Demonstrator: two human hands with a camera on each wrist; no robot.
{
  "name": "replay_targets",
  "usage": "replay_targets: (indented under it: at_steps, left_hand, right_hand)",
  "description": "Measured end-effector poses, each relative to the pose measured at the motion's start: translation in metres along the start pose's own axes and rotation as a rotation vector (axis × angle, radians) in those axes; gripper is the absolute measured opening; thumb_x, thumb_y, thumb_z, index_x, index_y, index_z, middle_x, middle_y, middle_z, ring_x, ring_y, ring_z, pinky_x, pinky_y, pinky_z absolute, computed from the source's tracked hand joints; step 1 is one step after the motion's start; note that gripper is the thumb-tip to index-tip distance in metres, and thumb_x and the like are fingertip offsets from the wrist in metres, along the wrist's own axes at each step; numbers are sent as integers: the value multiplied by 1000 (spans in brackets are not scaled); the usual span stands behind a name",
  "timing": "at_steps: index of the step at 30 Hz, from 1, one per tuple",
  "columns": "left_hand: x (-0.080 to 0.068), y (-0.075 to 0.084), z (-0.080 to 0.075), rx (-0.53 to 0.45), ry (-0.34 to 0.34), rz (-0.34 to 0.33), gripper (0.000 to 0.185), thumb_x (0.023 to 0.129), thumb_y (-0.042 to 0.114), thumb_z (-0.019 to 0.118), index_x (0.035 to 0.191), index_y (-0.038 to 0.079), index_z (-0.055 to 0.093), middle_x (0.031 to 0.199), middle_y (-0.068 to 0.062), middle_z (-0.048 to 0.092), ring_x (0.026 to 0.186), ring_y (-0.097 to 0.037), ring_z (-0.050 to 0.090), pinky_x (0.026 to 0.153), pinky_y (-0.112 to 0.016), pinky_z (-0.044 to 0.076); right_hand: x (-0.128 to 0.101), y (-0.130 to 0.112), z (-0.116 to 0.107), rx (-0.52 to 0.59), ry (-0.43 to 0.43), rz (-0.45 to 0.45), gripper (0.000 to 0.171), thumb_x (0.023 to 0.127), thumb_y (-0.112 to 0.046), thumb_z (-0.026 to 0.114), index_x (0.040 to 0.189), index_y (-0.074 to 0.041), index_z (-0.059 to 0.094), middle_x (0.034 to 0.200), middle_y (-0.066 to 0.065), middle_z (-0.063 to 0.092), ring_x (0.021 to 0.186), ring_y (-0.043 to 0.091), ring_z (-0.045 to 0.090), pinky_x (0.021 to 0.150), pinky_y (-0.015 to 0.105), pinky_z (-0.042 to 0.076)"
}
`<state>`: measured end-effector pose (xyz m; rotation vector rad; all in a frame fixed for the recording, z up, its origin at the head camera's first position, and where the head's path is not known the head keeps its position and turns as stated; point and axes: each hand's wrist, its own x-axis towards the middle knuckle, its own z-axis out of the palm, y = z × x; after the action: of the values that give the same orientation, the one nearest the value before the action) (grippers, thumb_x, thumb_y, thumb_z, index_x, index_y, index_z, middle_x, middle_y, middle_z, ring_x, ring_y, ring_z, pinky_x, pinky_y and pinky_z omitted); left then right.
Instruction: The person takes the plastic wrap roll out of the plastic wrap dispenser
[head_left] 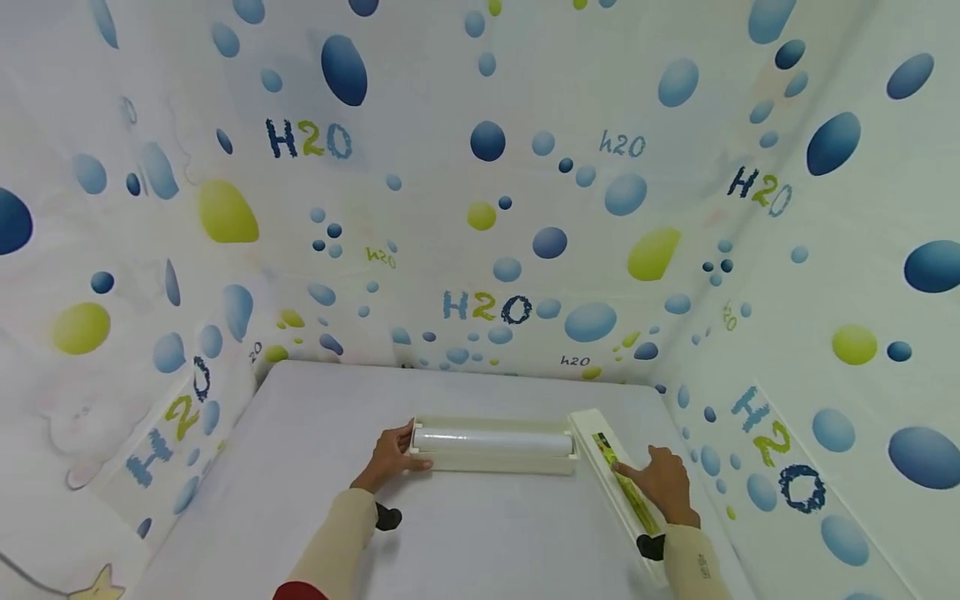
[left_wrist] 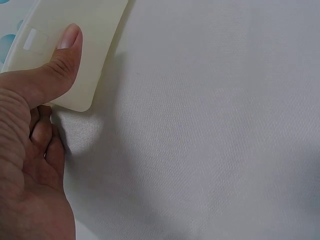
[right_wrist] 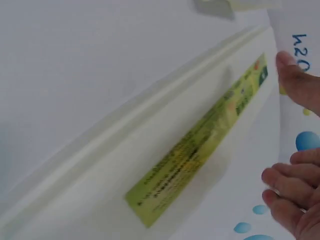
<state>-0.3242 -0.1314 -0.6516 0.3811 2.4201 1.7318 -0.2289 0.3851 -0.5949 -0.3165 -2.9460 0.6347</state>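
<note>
Head view showed 2 hands on a white table (head_left: 465, 533) walled by bubble-print sheeting (head_left: 487, 208). Left hand (head_left: 390, 458) gripped the left end of a cream dispenser tray (head_left: 495, 461) near the table's back edge, thumb (left_wrist: 62, 55) pressed on its end cap, fingers curled under. Clear film roll (head_left: 491, 441) lay in the tray. Right hand (head_left: 663, 483) rested on the long cream lid (head_left: 611, 475) with green label (right_wrist: 200, 145), along the table's right edge, forefinger extended, other fingers loosely bent, gripping nothing.
</note>
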Motion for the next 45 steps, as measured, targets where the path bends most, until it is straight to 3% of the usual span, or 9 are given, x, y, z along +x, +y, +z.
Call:
replay_targets:
  at_steps: [5,8,11,18,22,26,34,41,45]
  left_hand:
    - [1,6,1,6,15,-30,102,74,-6,97,157,-19,39,160,-37,47,147,-56,52,123,-61,44]
    - [0,6,0,6,22,-39,102,74,-8,96,157,-19,39,161,-37,46,147,-56,53,124,-62,44]
    - [1,5,1,4,27,-52,102,74,-7,97,158,-18,39,161,-36,47,147,-55,54,124,-61,44]
    - [2,-6,2,9,32,-42,104,74,3,100,158,-16,42,162,-35,47,148,-55,52,123,-56,46]
    - [0,-7,0,-3,40,-43,104,74,4,101,157,-16,43,162,-35,48,147,-55,52,123,-56,46]
    - [-2,-3,0,-2,43,-38,103,73,1,100,157,-17,42,160,-35,49,146,-54,54,123,-57,46]
    - [0,2,4,-24,26,-43,102,76,-3,97,159,-16,39,164,-34,45,151,-53,49,124,-56,44]
    - [3,-6,4,-30,6,-49,105,76,0,98,161,-14,37,164,-32,46,150,-51,51,125,-55,44]
    - [1,-3,2,-31,12,-45,104,76,-3,97,160,-15,36,162,-33,49,149,-51,53,124,-56,46]
  right_hand:
    - [10,-8,-7,181,58,-69,76,90,-32,91,137,20,63,136,40,67,113,54,76,91,63,66]
    - [18,-21,-12,308,44,-40,77,93,-32,89,146,15,59,147,34,62,128,51,71,107,62,60]
    - [28,-38,-19,437,20,3,78,95,-35,87,152,9,57,153,28,61,138,47,65,112,53,57]
    - [48,-77,-30,792,-11,-62,67,95,-22,88,151,4,62,150,26,65,134,30,71,94,10,60]
    - [56,-102,-36,896,-84,-161,66,95,-11,86,152,7,58,152,30,61,126,9,74,94,11,60]
    - [63,-123,-43,943,-158,-251,65,95,-4,85,152,9,58,151,33,61,123,5,75,96,17,63]
    - [75,-153,-52,934,-225,-386,63,92,0,86,148,11,61,147,33,65,129,19,75,96,20,64]
    - [79,-149,-33,854,-285,-375,58,88,-2,90,141,9,68,141,33,69,126,33,76,100,22,63]
    - [80,-140,-18,777,-322,-377,53,87,-3,91,135,9,72,136,33,72,125,42,76,104,34,64]
